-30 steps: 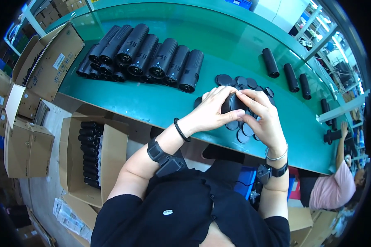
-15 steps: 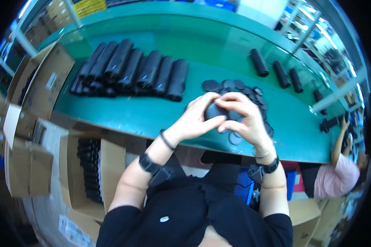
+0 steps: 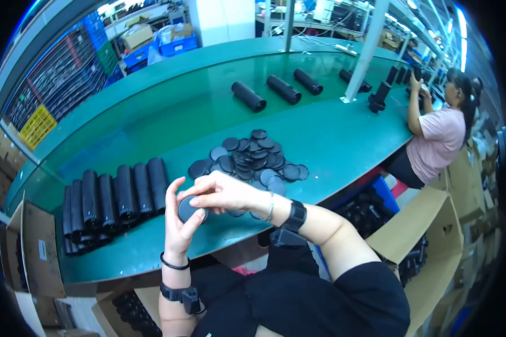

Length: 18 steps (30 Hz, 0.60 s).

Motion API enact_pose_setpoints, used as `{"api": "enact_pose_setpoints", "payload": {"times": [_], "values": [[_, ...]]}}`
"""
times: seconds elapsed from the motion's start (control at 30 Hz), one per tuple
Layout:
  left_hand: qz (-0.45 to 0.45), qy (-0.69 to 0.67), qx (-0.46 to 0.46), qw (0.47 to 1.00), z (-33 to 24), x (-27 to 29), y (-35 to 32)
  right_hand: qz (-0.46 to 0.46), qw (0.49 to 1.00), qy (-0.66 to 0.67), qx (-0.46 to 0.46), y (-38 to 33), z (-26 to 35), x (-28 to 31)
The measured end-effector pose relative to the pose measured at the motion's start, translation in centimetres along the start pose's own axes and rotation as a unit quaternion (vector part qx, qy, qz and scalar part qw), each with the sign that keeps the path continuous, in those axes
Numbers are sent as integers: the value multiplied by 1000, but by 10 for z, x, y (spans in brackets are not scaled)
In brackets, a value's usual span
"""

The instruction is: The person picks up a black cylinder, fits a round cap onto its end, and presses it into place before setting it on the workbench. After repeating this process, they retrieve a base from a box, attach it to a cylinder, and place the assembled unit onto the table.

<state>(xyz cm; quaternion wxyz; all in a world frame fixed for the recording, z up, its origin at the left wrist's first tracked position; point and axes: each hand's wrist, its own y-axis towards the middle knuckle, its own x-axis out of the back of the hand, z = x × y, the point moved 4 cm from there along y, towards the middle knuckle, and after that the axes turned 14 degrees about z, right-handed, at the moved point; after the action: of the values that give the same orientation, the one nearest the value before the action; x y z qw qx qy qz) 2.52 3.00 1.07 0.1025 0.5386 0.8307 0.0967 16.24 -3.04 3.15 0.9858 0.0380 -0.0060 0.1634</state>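
Two hands [image 3: 208,205] around one black tube [image 3: 192,209]; tube-filled carton [image 3: 427,224] nearby.

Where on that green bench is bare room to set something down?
Bare green bench lies between the row of black tubes and the three lying cylinders. Another patch lies right of the pile of round caps. It is crowded around both hands.
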Motion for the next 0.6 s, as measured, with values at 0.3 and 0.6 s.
{"api": "enact_pose_setpoints", "payload": {"times": [0.3, 0.6], "values": [[-26, -35, 27, 999, -3, -5, -7, -19, 998, -8, 61, -2, -9, -12], [31, -359, -129, 924, 1, 25, -8, 105, 945, -307, 49, -17, -16, 3]]}}
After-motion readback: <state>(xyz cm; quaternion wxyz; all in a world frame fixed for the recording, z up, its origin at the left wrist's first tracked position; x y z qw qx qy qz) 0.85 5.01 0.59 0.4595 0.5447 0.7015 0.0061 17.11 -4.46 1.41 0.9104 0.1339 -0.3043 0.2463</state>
